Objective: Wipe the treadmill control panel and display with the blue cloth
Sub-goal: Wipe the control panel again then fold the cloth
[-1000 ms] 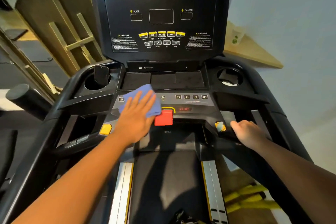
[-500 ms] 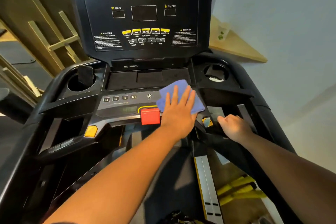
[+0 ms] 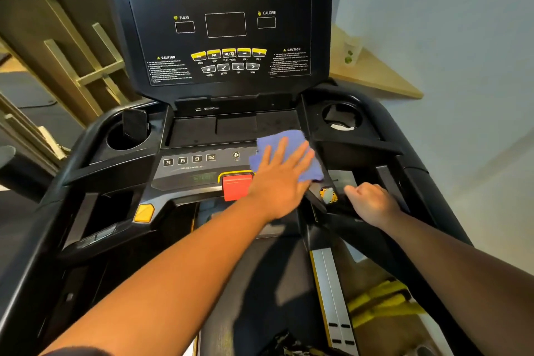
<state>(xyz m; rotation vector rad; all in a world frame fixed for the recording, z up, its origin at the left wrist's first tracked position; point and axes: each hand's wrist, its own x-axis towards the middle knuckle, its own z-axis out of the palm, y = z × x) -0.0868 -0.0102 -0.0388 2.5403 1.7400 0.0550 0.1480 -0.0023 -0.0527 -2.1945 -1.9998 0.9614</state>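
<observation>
Cloth barely shifted, grey panel

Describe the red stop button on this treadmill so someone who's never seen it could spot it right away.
Start at the tall black treadmill display and drop to the grey control panel below it. The blocky red plastic stop button juts from the panel's front edge under a yellow arch, the only red part, just left of the left hand.
</observation>
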